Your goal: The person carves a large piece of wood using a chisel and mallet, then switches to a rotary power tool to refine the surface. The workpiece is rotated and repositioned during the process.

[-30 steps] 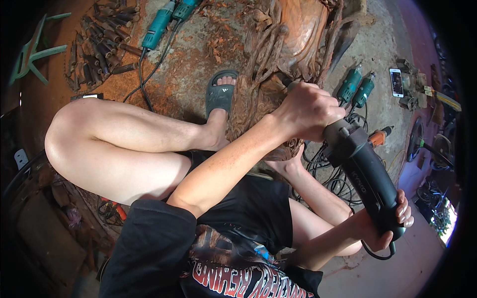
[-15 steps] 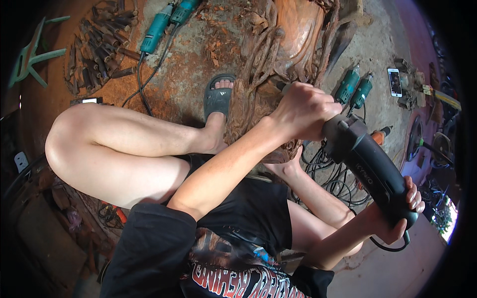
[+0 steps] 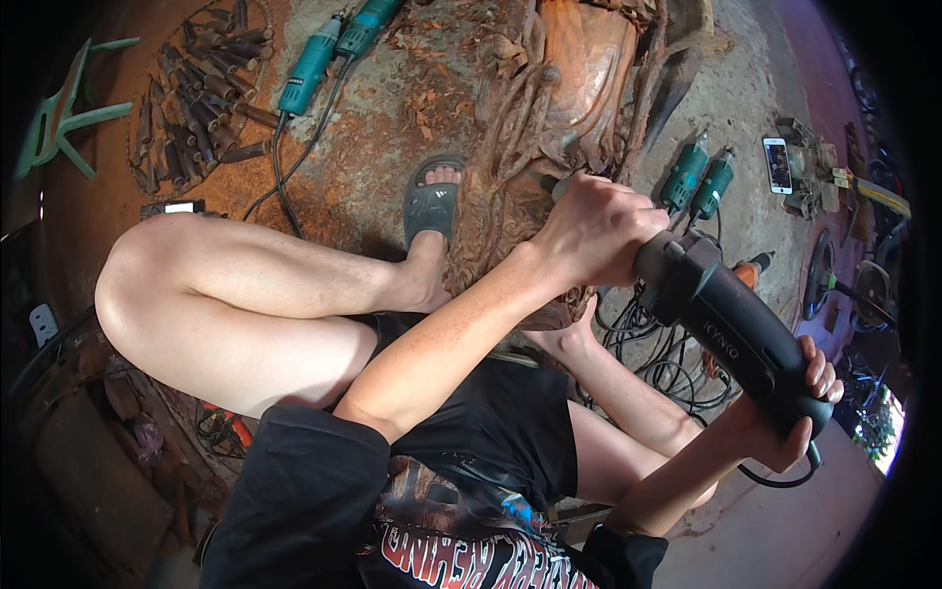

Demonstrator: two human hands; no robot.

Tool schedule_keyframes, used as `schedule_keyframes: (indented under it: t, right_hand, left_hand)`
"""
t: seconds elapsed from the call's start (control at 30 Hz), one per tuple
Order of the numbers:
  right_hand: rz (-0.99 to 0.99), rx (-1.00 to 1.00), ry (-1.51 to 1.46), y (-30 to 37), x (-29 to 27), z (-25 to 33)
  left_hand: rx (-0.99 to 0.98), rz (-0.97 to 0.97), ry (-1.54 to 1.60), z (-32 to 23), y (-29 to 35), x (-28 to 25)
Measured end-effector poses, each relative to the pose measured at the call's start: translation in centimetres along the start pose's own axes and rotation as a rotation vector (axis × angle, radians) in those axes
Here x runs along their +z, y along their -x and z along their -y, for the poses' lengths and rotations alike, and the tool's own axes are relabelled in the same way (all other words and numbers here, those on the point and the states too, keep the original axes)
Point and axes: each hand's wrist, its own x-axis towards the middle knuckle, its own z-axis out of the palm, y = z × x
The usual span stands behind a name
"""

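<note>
Gripping: left hand (image 3: pixel 610 226) clamped round front of black power tool (image 3: pixel 734 334), right hand (image 3: pixel 769 433) round its rear | tool: beside carved wood (image 3: pixel 505 216) | risk: it (contact point hidden) could skid toward sandalled foot (image 3: pixel 432 204) if uneven wood catches it

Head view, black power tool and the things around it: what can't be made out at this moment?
All in the head view:
- Front end of the black power tool: mostly hidden by the left hand.
- Rear grip, and any switch there: partly covered by the right hand.
- Carved wood: far end cut off by the top edge.
- Upper teal tool: cut off by the top edge.
- Phone: screen content too small.
</note>
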Motion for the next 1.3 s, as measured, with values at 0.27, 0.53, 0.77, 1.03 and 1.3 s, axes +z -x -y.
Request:
schedule_keyframes:
  t: [0.27,0.53,0.77,1.03,1.3]
  right_hand:
    - [0.013,0.020,-0.003,-0.4,0.1,0.0]
    - [0.042,0.066,-0.042,-1.4,0.7,0.0]
    - [0.056,-0.027,-0.035,-0.4,0.7,0.5]
    - [0.148,-0.168,-0.094,3.2,1.9,2.0]
    - [0.030,-0.244,0.021,5.3,2.0,1.1]
  left_hand:
    - [-0.030,0.030,-0.010,-0.2,0.0,-0.3]
    - [-0.057,0.042,-0.013,-0.4,-0.1,-0.4]
    - [0.002,-0.008,-0.020,-0.1,0.6,-0.6]
    - [0.136,-0.071,0.046,0.1,0.4,-0.6]
    - [0.162,-0.092,-0.001,0.7,1.1,-0.3]
